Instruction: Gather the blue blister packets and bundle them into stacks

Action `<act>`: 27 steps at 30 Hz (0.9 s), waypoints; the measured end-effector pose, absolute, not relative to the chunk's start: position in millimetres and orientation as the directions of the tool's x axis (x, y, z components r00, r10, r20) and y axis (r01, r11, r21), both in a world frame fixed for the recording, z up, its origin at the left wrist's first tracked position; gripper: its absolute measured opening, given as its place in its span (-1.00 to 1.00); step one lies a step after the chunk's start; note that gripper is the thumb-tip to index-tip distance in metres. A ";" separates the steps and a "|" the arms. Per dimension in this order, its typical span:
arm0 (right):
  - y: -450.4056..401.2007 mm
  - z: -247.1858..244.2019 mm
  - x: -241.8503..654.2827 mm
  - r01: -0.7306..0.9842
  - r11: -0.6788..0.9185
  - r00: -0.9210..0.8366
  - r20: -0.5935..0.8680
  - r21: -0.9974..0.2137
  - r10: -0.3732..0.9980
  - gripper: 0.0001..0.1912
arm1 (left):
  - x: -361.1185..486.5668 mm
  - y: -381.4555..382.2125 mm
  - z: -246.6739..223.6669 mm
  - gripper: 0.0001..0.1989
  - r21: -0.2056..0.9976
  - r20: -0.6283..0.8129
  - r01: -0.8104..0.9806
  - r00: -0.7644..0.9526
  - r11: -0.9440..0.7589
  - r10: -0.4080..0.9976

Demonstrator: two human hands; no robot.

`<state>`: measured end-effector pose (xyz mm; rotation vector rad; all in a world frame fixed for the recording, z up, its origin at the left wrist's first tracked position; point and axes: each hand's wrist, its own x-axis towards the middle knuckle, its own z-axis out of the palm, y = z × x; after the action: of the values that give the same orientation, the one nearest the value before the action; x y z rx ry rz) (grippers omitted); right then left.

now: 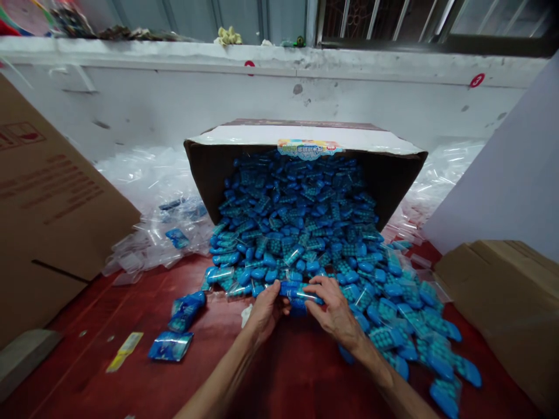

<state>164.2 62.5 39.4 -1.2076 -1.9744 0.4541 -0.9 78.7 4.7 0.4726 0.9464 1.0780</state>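
Observation:
Between my two hands is a small clear container of blue-green balls with a printed blue wrapper (pixel 293 290). My left hand (pixel 265 308) pinches its left end. My right hand (pixel 334 305) has its thumb and fingers closed around the right end. Just behind my hands a large heap of similar small containers with blue caps (pixel 301 215) spills out of a cardboard box (pixel 375 139) lying on its side. More of them spread past my right forearm. On the red table (pixel 144 401) to the left lie a filled blue packet (pixel 187 310) and a flat blue wrapper (pixel 170 346).
Piles of clear plastic pieces (pixel 152 233) lie left and right of the box. Tall cardboard (pixel 52 192) stands at the left, a brown carton (pixel 502 297) at the right. A yellow-and-white strip (pixel 124 351) rests at front left. A white wall (pixel 152 105) rises behind.

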 end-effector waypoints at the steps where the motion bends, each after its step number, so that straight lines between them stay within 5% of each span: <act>1: 62.3 40.0 163.3 0.593 0.468 -0.239 0.411 -0.656 0.880 -0.80 | -0.7 80.0 5.1 -0.75 0.749 -0.404 -0.514 0.147 0.419 0.903; 6: 58.8 31.6 155.8 0.550 0.442 -0.224 0.385 -0.709 0.895 -0.77 | 2.0 82.6 8.8 -0.74 0.785 -0.394 -0.469 0.125 0.404 0.910; 14: 59.5 15.6 142.2 0.550 0.513 -0.260 0.449 -0.659 0.855 -0.68 | 7.4 79.0 13.4 -0.86 0.556 -0.475 -0.632 0.292 0.540 0.830; 19: 66.8 24.3 147.2 0.095 0.239 -0.329 0.196 -0.966 0.924 -0.64 | -0.7 77.4 16.4 -0.84 0.531 -0.531 -0.587 0.332 0.611 0.780; 22: 73.0 20.8 151.0 -0.135 0.060 -0.319 0.101 -0.989 0.942 -0.51 | -5.0 74.9 17.4 -0.81 0.540 -0.486 -0.574 0.384 0.615 0.785; 27: 81.1 18.7 158.7 -0.248 -0.086 -0.432 0.030 -0.965 0.902 -0.35 | -10.1 71.0 20.6 -0.77 0.542 -0.401 -0.526 0.524 0.656 0.752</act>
<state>158.7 81.1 18.7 -0.7828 -1.2990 1.6629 -10.1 71.0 20.6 0.3784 0.6590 0.7864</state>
